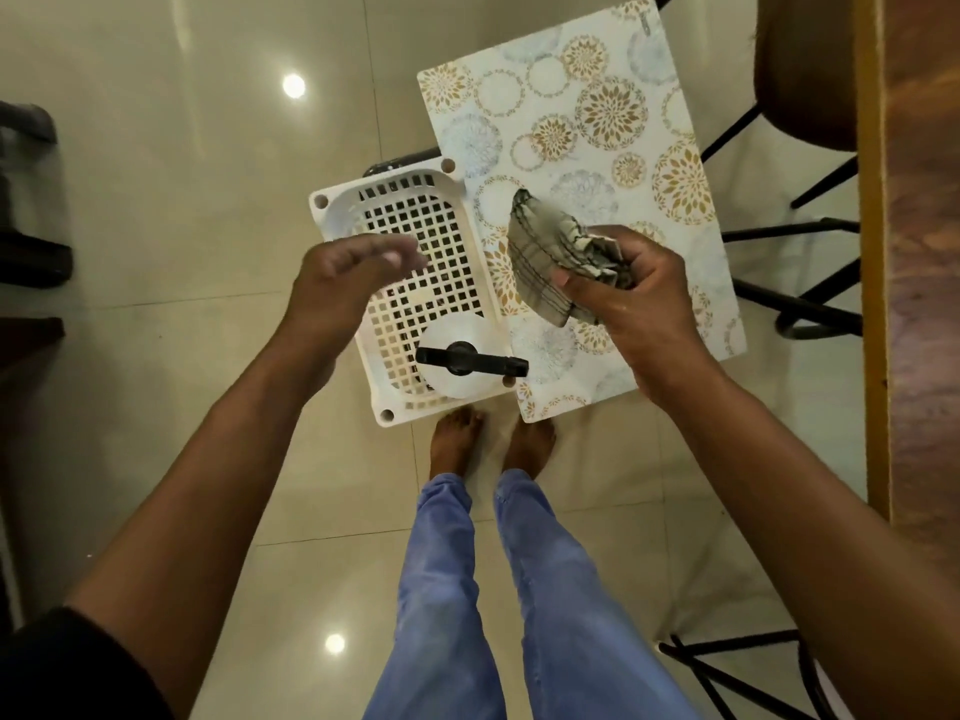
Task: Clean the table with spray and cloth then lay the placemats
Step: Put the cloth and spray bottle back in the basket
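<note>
Two bare hands reach out over a white plastic basket [337,213] and a flower-patterned placemat [597,122], seen from above. The right hand [631,291] has its grip closed on a crumpled, striped cloth [545,252], fingers and thumb curled round it, holding it above the placemat. The left hand [343,275] hovers over the basket with its grip loose and wide, fingers relaxed and holding nothing; its fingertips are blurred. A spray bottle [457,363] with a black trigger head stands in the near end of the basket, its nozzle pointing toward the placemat. The placemat lies just beside the basket on its right, its edge overlapping the basket rim. Both sit raised above the tiled floor [182,122], on what cannot be told. A wooden worktop [919,252] runs along the right edge, well apart from the hands. Below, bare feet [491,444] and blue trousers [498,589] show.
</note>
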Action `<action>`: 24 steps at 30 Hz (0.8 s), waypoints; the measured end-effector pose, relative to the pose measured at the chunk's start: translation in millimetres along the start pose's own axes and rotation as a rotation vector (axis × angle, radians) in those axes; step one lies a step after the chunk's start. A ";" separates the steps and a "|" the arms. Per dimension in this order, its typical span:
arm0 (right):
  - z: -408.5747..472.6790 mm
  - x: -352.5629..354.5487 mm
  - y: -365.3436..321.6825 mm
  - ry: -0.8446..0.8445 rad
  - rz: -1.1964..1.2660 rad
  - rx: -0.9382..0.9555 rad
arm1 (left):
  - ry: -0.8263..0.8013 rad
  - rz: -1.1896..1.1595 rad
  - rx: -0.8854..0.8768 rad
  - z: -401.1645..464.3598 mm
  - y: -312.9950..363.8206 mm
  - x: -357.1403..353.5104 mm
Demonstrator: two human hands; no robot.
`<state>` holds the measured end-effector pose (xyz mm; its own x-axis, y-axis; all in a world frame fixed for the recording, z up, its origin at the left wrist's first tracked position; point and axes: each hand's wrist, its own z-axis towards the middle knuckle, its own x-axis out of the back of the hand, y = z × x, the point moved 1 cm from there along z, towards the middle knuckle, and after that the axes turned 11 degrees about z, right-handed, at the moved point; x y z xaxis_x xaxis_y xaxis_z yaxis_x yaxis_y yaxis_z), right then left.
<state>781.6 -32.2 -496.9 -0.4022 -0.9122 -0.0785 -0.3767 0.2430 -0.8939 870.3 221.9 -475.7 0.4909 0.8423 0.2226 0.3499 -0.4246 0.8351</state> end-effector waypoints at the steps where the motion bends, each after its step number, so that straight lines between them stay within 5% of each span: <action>1: 3.1 -8.2 -4.8 -0.018 -0.034 0.032 | -0.012 -0.009 0.053 1.4 -0.6 -10.4; 7: 14.5 -63.0 -23.5 -0.156 -0.394 0.254 | -0.047 -0.184 0.286 33.3 31.6 -15.7; 13: 18.9 -90.8 -20.4 -0.407 -0.673 0.307 | 0.207 -0.266 0.265 44.5 21.9 -10.4; 18: 36.2 -81.8 -18.2 -0.193 -0.478 0.307 | 0.113 -0.355 0.188 40.8 7.7 1.8; 24: 80.2 -83.3 5.4 -0.181 -0.164 -0.275 | 0.040 -0.498 0.206 44.5 -15.4 8.9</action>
<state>880.1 18.6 -530.6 -0.1732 -0.9840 -0.0426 -0.6438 0.1459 -0.7512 904.8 221.1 -509.0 0.1961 0.9686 -0.1528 0.6836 -0.0233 0.7294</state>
